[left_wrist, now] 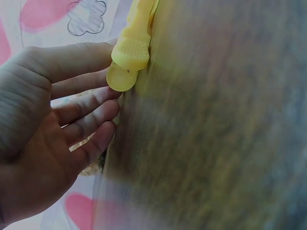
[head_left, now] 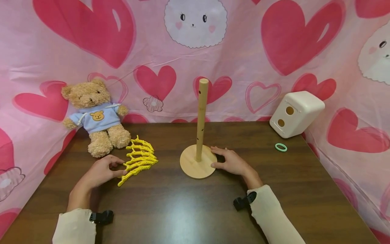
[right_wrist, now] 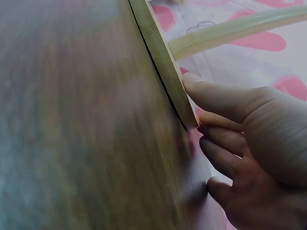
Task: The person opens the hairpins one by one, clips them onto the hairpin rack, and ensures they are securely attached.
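Observation:
Several yellow clothespins [head_left: 140, 162] lie fanned in a row at the left of the table. My left hand [head_left: 102, 171] is beside their near end, thumb tip against the handle of the closest clothespin [left_wrist: 132, 51], index fingertip by another; the remaining fingers bend loosely. Near the middle stands a wooden post [head_left: 201, 118] with small dark holes, upright on a round wooden base [head_left: 189, 163]. My right hand [head_left: 231, 162] touches this base at its right side. Its thumb [right_wrist: 211, 96] lies on the base's edge, while the other fingers extend loosely along the rim.
A teddy bear [head_left: 102, 118] in a blue top sits behind the clothespins. At the back right are a white box [head_left: 300, 115] with two round holes and a small mint-green ring [head_left: 281, 147]. Pink heart-patterned cloth [head_left: 237, 61] hangs behind the brown table [head_left: 182, 200].

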The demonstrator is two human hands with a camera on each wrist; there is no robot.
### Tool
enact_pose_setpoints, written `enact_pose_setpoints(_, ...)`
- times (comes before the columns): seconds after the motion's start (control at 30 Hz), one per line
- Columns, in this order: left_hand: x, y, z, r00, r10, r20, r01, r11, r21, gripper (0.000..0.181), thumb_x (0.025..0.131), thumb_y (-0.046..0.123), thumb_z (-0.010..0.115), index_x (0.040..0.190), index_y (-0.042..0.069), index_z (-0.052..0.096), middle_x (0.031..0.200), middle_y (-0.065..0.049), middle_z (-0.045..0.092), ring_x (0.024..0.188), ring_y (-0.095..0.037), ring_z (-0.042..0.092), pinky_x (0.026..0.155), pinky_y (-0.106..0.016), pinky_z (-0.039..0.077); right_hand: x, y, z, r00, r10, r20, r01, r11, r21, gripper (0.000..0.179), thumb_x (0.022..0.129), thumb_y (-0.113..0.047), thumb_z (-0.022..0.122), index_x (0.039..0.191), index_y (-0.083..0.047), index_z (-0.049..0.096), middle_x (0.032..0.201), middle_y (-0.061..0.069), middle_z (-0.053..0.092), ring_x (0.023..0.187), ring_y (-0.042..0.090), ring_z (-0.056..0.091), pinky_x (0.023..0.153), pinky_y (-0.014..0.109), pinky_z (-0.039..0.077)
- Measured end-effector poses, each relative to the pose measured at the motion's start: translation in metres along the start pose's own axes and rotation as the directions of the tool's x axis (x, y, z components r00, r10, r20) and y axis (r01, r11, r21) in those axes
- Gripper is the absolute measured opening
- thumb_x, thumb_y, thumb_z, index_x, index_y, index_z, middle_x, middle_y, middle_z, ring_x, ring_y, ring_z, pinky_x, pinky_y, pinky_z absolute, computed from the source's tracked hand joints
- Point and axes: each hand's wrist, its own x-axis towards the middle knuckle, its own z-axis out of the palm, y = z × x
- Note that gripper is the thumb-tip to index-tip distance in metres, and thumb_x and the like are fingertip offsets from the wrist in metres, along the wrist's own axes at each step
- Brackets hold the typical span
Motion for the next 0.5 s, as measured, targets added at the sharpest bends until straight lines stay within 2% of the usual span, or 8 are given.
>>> enact_pose_setpoints(0.17, -0.0004, -0.0019, -0.0004, 1.0, 0.01, -0.011, -0.01, 1.0, 0.003, 0.043, 0.084, 0.031, 0.083, 0.112, 0.0, 0.072, 0.105, -0.012, 0.066, 0.097, -0.032, 0.06, 0.08, -0.047, 0.049, -0.0018, 0.0018, -0.0009, 1.0, 0.011, 0.011, -0.011, 1.0, 0.011, 0.068, 0.092, -0.029, 0.076, 0.146, 0.002, 0.05, 0.153, 0.019, 0.044, 0.144, 0.032, 0.037, 0.12, 0.057, 0.011)
enact_pose_setpoints(0.5, -0.0027, 0.0015, -0.0034, 1.0, 0.014, -0.018, -0.014, 0.999, -0.042, 0.046, 0.092, 0.031, 0.076, 0.124, 0.0, 0.067, 0.11, -0.015, 0.072, 0.095, -0.028, 0.068, 0.083, -0.048, 0.054, -0.0066, 0.004, 0.0001, 0.999, 0.02, 0.031, -0.021, 0.999, 0.041, 0.073, 0.094, -0.029, 0.075, 0.151, 0.003, 0.043, 0.156, 0.019, 0.039, 0.147, 0.034, 0.031, 0.12, 0.057, 0.006)
